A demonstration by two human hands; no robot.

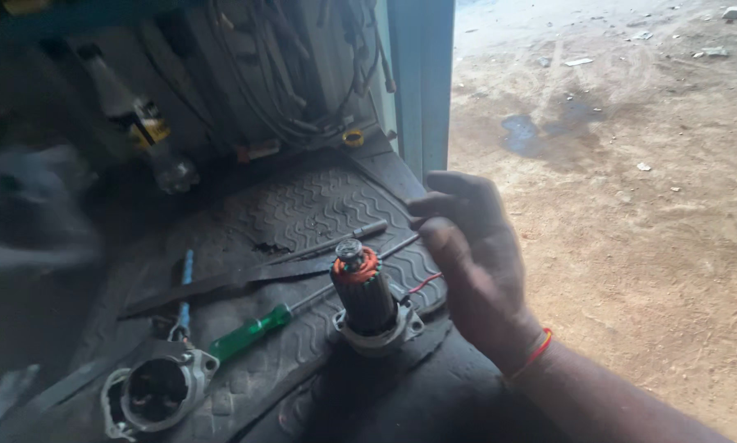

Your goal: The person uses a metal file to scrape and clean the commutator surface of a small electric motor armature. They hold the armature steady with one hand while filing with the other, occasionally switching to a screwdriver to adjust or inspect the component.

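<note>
Hovering just right of the motor armature (363, 289), the right hand (473, 258) is loosely curled and grasps nothing. The armature stands upright in its end bracket (376, 335) on the ribbed rubber mat (303, 209), commutator up, apparently for access. Left lie a green-handled screwdriver (249, 332), a round motor housing (157, 390) and a flat file (221, 281). Cables (278, 74) hang behind; open dirt ground (631, 205) borders right. The left hand is out of view.

Ribbed rubber mat (303, 205) bears armature (367, 299), screwdriver (257, 328), seemingly housing (155, 392).
</note>
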